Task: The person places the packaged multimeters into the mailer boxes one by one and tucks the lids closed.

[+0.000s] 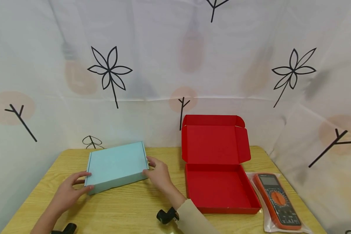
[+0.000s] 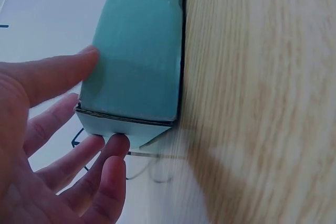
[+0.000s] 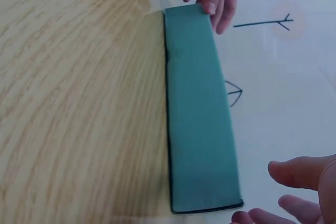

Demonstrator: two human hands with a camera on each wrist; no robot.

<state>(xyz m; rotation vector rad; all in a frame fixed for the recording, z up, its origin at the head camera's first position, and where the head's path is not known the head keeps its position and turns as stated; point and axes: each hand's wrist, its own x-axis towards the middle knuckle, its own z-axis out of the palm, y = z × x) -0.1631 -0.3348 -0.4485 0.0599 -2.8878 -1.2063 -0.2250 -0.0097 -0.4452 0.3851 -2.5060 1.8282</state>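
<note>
A closed light blue cardboard box [image 1: 117, 164] lies at a slant on the left half of the table. At its left end, my left hand [image 1: 68, 192] holds the corner. In the left wrist view the thumb [image 2: 63, 72] lies against the box's long side, with bent fingertips at the end face. My right hand [image 1: 159, 174] is at the opposite end. From the right wrist, its thumb [image 3: 296, 172] stands apart from the box and its fingers reach the end edge. The box's underside is hidden.
An opened red box [image 1: 222, 188] stands right of centre, lid raised. Beside it, an orange and black multimeter [image 1: 278, 200] lies on a clear plastic bag [image 1: 267, 224]. The wooden table [image 1: 128, 208] backs onto a white patterned cloth [image 1: 152, 71].
</note>
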